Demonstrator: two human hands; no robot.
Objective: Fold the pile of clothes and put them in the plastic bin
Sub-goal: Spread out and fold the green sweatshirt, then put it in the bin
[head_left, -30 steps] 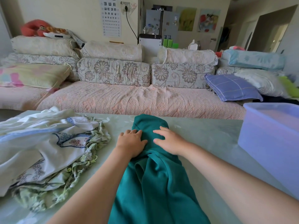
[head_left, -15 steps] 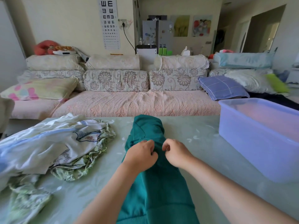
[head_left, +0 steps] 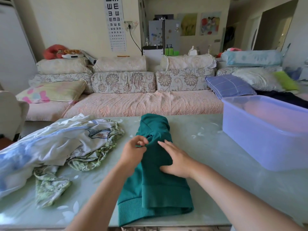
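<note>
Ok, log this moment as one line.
step: folding | left grip: pinches green sweatshirt | right grip: rests on it | clothes pile: left on table | plastic bin: right

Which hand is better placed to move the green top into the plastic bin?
Right, probably: the right hand lies on the green top, nearest the plastic bin; the left hand pinches its fabric farther away.

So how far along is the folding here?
The green sweatshirt lies folded into a narrow strip on the table; the left hand pinches its cloth while the right hand presses it flat. The pile of pale clothes beside it is unfolded, and nothing plainly sits in the plastic bin.
</note>
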